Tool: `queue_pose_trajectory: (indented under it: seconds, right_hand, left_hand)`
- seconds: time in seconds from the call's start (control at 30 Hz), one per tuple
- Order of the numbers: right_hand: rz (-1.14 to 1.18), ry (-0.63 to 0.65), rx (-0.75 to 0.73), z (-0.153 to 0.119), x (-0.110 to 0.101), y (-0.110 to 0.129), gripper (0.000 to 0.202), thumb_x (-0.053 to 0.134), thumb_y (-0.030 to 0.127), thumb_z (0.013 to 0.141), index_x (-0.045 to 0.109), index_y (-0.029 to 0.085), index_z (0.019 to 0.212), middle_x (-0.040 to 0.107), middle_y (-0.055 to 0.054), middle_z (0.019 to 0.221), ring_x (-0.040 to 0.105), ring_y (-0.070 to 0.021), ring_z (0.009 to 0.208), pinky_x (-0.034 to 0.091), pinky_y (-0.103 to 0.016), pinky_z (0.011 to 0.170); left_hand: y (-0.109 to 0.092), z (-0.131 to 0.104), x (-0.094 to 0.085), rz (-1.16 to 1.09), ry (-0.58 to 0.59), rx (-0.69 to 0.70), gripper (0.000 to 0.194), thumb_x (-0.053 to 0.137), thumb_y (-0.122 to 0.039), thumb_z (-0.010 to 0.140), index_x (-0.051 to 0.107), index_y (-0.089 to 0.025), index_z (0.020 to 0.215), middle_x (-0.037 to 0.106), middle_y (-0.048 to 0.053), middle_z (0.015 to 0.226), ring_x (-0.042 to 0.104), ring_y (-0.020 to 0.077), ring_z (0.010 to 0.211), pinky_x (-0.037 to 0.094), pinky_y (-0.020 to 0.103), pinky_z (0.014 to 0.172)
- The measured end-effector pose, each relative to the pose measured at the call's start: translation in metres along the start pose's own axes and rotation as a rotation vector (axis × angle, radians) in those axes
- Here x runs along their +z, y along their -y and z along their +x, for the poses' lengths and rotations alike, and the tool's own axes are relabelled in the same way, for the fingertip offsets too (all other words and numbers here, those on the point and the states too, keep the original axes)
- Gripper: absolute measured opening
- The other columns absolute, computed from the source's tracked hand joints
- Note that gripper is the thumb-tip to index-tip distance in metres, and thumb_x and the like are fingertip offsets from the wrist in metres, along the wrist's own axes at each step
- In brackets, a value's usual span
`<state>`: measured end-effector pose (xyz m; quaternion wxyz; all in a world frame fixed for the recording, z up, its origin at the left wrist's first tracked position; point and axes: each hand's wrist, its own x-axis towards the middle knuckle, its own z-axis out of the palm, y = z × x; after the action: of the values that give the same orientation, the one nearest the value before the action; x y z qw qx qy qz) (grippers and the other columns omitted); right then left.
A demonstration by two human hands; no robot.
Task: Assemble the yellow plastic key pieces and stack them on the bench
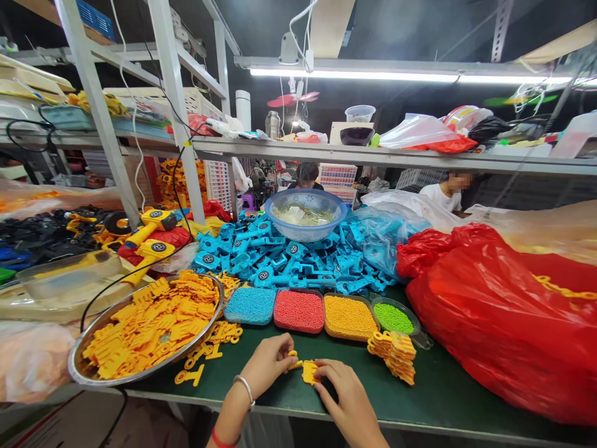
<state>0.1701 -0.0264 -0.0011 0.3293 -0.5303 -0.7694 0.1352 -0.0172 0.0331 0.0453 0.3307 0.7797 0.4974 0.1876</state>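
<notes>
Over the front of the green tabletop, my left hand pinches a small yellow plastic piece with a rounded end, partly hidden by the fingers. Close to its right, my right hand grips a flat yellow plastic plate between thumb and fingers. The two pieces are nearly touching. A metal bowl at the left is heaped with similar yellow plates. Beside it lie loose yellow ring-ended pieces. Right of my hands stands a stack of yellow plates.
Tubs of blue beads, red beads, yellow beads and green beads stand in a row. Behind rise blue plastic parts and a basin. A red bag bulges at right; a person is beyond.
</notes>
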Motion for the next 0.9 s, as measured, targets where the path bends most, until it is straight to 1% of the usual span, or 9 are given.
queue_pose_trajectory:
  seconds: [0.07, 0.13, 0.33, 0.53, 0.63, 0.67, 0.73, 0.83, 0.9]
  right_hand:
    - [0.009, 0.008, 0.011, 0.000, 0.000, 0.000, 0.010, 0.049, 0.025, 0.084, 0.058, 0.024, 0.089, 0.062, -0.003, 0.105, 0.055, -0.0186, 0.100, 0.042, -0.031, 0.085]
    - [0.018, 0.016, 0.019, 0.000, -0.001, 0.000, 0.010, 0.049, 0.026, 0.085, 0.058, 0.025, 0.088, 0.062, -0.003, 0.106, 0.055, -0.0186, 0.101, 0.042, -0.032, 0.086]
    - [0.023, 0.025, 0.032, -0.001, 0.000, -0.001, 0.010, 0.048, 0.026, 0.085, 0.058, 0.024, 0.089, 0.061, -0.003, 0.107, 0.054, -0.0184, 0.102, 0.041, -0.032, 0.087]
    - [0.012, 0.002, 0.023, 0.000, 0.000, -0.002, 0.011, 0.049, 0.027, 0.085, 0.058, 0.024, 0.088, 0.062, -0.003, 0.106, 0.055, -0.0179, 0.101, 0.043, -0.031, 0.086]
    - [0.005, -0.013, 0.004, 0.001, 0.001, -0.002, 0.011, 0.049, 0.028, 0.084, 0.059, 0.024, 0.088, 0.063, -0.003, 0.105, 0.056, -0.0173, 0.100, 0.043, -0.030, 0.085]
    - [0.002, -0.018, -0.002, 0.001, 0.001, -0.002, 0.010, 0.050, 0.028, 0.084, 0.059, 0.025, 0.087, 0.063, -0.002, 0.105, 0.057, -0.0171, 0.100, 0.044, -0.029, 0.085]
    - [-0.002, -0.027, -0.015, 0.001, 0.002, -0.002, 0.010, 0.050, 0.028, 0.084, 0.059, 0.025, 0.088, 0.064, -0.002, 0.104, 0.057, -0.0168, 0.099, 0.044, -0.029, 0.084]
    - [-0.005, -0.035, -0.025, 0.001, 0.004, -0.003, 0.010, 0.051, 0.027, 0.084, 0.059, 0.025, 0.089, 0.064, -0.002, 0.102, 0.058, -0.0177, 0.097, 0.045, -0.030, 0.083]
    - [-0.005, -0.033, -0.026, 0.001, 0.004, -0.003, 0.010, 0.050, 0.027, 0.084, 0.059, 0.025, 0.088, 0.064, -0.003, 0.102, 0.058, -0.0186, 0.098, 0.044, -0.031, 0.083]
  left_hand:
    - [0.002, 0.003, 0.006, -0.168, -0.015, -0.001, 0.011, 0.052, -0.028, 0.074, 0.048, -0.018, 0.074, 0.054, -0.005, 0.065, 0.053, 0.0106, 0.059, 0.038, 0.020, 0.055]
    - [0.002, 0.005, 0.015, -0.232, -0.055, 0.001, 0.013, 0.051, -0.030, 0.074, 0.048, -0.018, 0.071, 0.054, -0.004, 0.065, 0.052, 0.0115, 0.062, 0.037, 0.021, 0.057]
    - [0.001, -0.002, 0.036, 0.221, -0.306, -0.098, 0.012, 0.047, -0.027, 0.076, 0.053, -0.019, 0.069, 0.059, 0.002, 0.081, 0.051, 0.0197, 0.085, 0.036, 0.032, 0.075]
    - [0.011, -0.007, 0.039, 0.292, -0.413, -0.070, 0.012, 0.054, -0.027, 0.074, 0.053, -0.019, 0.065, 0.056, 0.005, 0.110, 0.045, 0.0239, 0.107, 0.035, 0.038, 0.085]
    - [0.013, -0.008, 0.041, 0.298, -0.460, -0.047, 0.008, 0.056, -0.024, 0.072, 0.056, -0.019, 0.078, 0.051, 0.008, 0.119, 0.043, 0.0254, 0.112, 0.035, 0.041, 0.089]
    - [0.013, -0.008, 0.042, 0.288, -0.448, -0.006, 0.015, 0.056, -0.022, 0.073, 0.057, -0.019, 0.088, 0.049, 0.008, 0.123, 0.043, 0.0249, 0.113, 0.036, 0.041, 0.090]
    - [0.013, -0.010, 0.042, 0.251, -0.353, 0.123, 0.028, 0.051, -0.016, 0.077, 0.056, -0.022, 0.103, 0.051, 0.006, 0.122, 0.045, 0.0218, 0.110, 0.037, 0.038, 0.090]
    - [0.011, -0.014, 0.040, 0.196, -0.219, 0.243, 0.034, 0.042, -0.010, 0.083, 0.060, -0.029, 0.104, 0.061, 0.002, 0.104, 0.050, 0.0180, 0.097, 0.040, 0.034, 0.085]
    - [0.009, -0.017, 0.040, 0.191, -0.223, 0.234, 0.036, 0.041, -0.008, 0.083, 0.063, -0.030, 0.102, 0.063, 0.002, 0.096, 0.050, 0.0182, 0.092, 0.041, 0.033, 0.081]
